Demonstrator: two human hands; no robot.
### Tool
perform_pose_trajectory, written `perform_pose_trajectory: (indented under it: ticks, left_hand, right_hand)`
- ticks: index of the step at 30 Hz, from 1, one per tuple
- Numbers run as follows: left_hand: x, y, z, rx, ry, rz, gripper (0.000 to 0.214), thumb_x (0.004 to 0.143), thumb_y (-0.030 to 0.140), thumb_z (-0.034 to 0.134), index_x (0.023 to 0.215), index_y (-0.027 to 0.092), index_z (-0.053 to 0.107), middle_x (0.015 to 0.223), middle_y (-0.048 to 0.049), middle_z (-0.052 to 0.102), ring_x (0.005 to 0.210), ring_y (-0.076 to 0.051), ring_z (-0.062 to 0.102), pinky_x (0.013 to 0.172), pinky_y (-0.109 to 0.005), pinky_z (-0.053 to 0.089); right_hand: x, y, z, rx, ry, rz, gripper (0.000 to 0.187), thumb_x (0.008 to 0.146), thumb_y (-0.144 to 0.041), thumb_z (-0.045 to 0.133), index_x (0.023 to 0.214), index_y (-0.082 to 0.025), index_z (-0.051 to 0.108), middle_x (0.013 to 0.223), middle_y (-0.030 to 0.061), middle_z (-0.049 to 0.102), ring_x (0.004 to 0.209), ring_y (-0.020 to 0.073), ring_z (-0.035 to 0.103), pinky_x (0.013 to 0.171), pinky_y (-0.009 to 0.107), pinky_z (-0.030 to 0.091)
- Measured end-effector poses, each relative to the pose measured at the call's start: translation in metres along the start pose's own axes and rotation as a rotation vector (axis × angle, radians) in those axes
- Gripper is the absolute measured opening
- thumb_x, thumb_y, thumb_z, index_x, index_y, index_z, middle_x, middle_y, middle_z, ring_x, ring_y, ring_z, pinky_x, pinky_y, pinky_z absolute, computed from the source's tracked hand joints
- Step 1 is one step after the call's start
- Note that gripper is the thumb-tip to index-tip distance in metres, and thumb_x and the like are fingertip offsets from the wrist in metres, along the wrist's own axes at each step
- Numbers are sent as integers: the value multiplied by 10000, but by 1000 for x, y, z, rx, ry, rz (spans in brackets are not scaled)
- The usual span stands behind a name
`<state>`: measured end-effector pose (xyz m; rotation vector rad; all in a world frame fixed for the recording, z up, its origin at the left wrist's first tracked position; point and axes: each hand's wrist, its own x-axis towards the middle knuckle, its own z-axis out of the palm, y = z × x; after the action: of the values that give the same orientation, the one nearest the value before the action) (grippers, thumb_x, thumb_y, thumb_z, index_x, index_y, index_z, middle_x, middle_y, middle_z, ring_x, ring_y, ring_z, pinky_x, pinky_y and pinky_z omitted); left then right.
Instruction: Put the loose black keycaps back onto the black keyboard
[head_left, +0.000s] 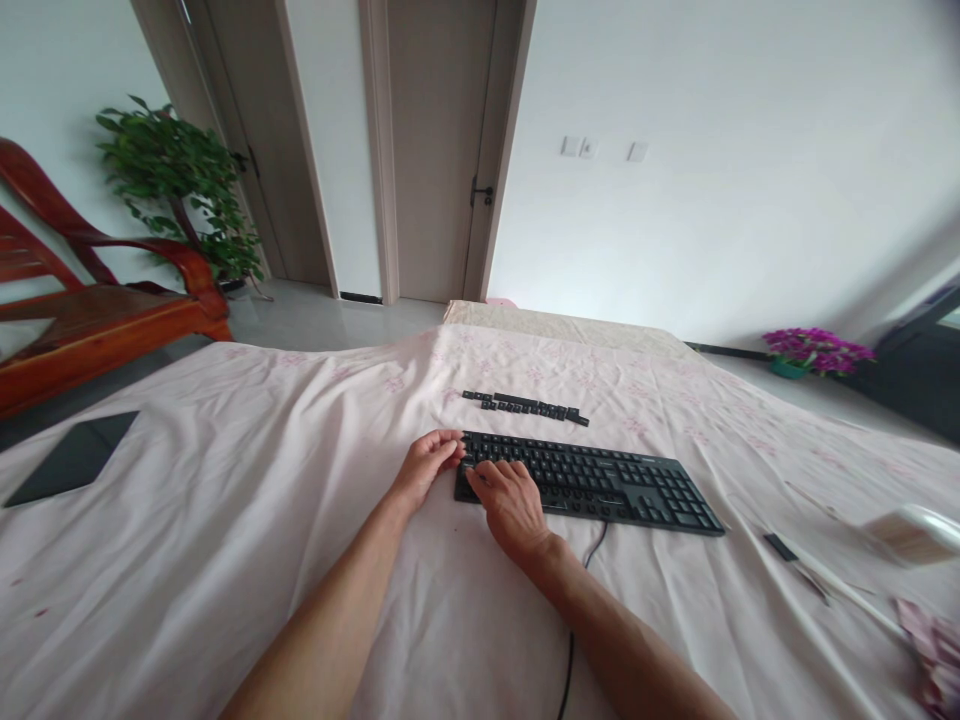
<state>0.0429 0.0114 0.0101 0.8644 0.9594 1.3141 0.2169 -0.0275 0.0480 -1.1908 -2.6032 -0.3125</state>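
A black keyboard [600, 485] lies on a pale pink sheet [262, 520] in front of me. My left hand [425, 468] rests at the keyboard's left end, fingers curled against its edge. My right hand [510, 500] lies on the left part of the keys, fingers bent down onto them. What the fingertips hold, if anything, is hidden. A row of loose black keycaps [525, 406] sits on the sheet just beyond the keyboard. The keyboard's black cable [574, 640] runs toward me between my forearms.
A dark flat pad [75, 455] lies at the far left of the sheet. A white object [911, 535] and a thin black-tipped tool [795, 560] lie at the right. A red wooden chair [97, 310], a potted plant [176, 185], doors and purple flowers [814, 350] stand beyond.
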Motion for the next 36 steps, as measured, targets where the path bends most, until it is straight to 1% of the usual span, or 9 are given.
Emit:
perform_pose_trajectory:
  ticks: [5, 9, 12, 20, 28, 32, 36]
  left_hand:
    - [1, -1, -1, 11, -3, -3, 304, 754, 279, 701, 1018, 137, 654, 854, -52, 682, 763, -93, 626, 741, -216, 505]
    - [1, -1, -1, 12, 0, -6, 302, 759, 276, 695, 1022, 134, 650, 828, -45, 675, 750, -89, 623, 742, -215, 507]
    - [2, -1, -1, 6, 2, -11, 297, 752, 269, 700, 1010, 129, 653, 820, -47, 677, 739, -88, 623, 731, -208, 506]
    - [3, -3, -3, 10, -10, 0, 311, 750, 287, 704, 1020, 141, 659, 832, -51, 682, 751, -96, 630, 737, -218, 509]
    - [2, -2, -2, 7, -5, 5, 316, 742, 296, 712, 1011, 139, 660, 829, -51, 683, 756, -98, 629, 741, -220, 505]
    - [2, -3, -2, 7, -3, 2, 313, 741, 298, 712, 1006, 139, 661, 825, -50, 684, 754, -99, 630, 745, -225, 504]
    - [2, -3, -2, 6, -4, 6, 317, 736, 301, 716, 1003, 137, 662, 823, -53, 686, 757, -104, 632, 752, -233, 505]
  right_hand:
    - [2, 3, 4, 58, 34, 16, 190, 942, -227, 485, 1048, -249, 641, 918, 28, 633, 811, 167, 508, 719, 322, 307]
    - [4, 6, 8, 89, 58, -19, 182, 938, -238, 496, 1015, -250, 660, 933, 34, 637, 830, 166, 519, 740, 315, 328]
    - [2, 8, 11, 112, 77, -34, 193, 937, -228, 496, 1030, -256, 663, 948, 36, 633, 829, 164, 521, 754, 306, 347]
    - [1, 8, 16, 136, 101, 7, 199, 921, -191, 509, 1016, -262, 669, 956, 35, 620, 843, 164, 519, 782, 292, 377]
    - [2, 7, 16, 173, 76, 38, 213, 925, -192, 500, 999, -269, 685, 947, 22, 613, 838, 155, 516, 783, 277, 371]
    - [3, 5, 11, 162, 43, 40, 217, 932, -203, 488, 1012, -268, 679, 949, 24, 607, 851, 160, 503, 776, 281, 359]
    - [3, 1, 5, 142, 9, 51, 240, 928, -184, 481, 1052, -273, 667, 1008, 36, 590, 901, 171, 475, 764, 287, 348]
